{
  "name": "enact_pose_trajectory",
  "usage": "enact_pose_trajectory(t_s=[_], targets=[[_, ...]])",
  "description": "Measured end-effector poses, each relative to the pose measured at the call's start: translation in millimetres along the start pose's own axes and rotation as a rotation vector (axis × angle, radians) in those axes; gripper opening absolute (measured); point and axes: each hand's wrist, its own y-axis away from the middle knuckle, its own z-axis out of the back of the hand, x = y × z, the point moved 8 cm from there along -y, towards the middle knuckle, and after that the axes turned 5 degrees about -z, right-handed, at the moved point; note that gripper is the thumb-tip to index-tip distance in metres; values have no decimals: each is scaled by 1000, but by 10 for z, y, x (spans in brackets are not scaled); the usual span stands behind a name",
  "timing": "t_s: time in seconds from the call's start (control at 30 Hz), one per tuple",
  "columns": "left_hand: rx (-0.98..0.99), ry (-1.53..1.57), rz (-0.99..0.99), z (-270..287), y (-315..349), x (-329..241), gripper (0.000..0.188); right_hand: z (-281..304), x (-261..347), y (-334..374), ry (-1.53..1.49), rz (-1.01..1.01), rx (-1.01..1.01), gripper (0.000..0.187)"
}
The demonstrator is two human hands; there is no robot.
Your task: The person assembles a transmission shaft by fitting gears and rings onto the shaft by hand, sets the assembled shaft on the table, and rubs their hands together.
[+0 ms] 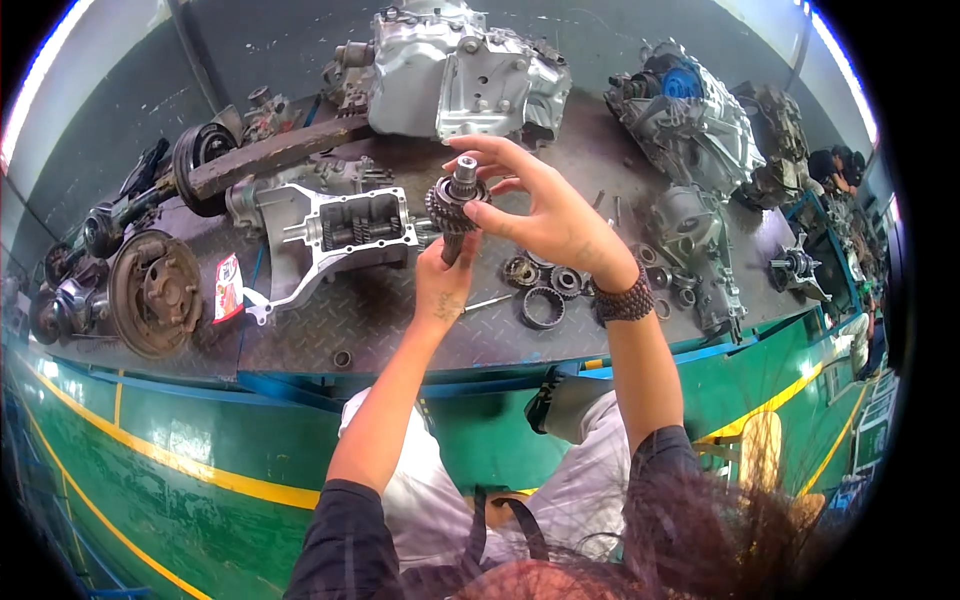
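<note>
A gear shaft (447, 208) stands nearly upright above the workbench, with toothed gears near its top and a splined end pointing up. My left hand (441, 288) is wrapped round its lower part, just under the gears. At the upper end, my right hand (553, 213) is open, its fingers spread beside and behind the shaft. Its thumb lies against the gears or just in front of them; contact is hard to tell. Loose ring gears (543, 308) and a bearing (521, 270) lie on the bench below my right hand. An opened gearbox housing (345, 265) with gears inside sits left of my hands.
A large silver transmission (410, 85) stands behind my hands. Further transmission housings (690, 120) are on the right. A rusty brake drum assembly (155, 293) and an axle beam (280, 155) occupy the left. A small ring (342, 358) lies near the bench's front edge.
</note>
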Motion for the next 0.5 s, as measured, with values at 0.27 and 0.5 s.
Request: enact_pose_trajectory(t_s=[0.27, 0.5], targets=[[37, 54, 28, 19, 31, 110, 52, -87, -72, 17, -74, 41, -23, 64], [30, 72, 130, 70, -14, 163, 54, 180, -271, 201, -290, -43, -142, 56]])
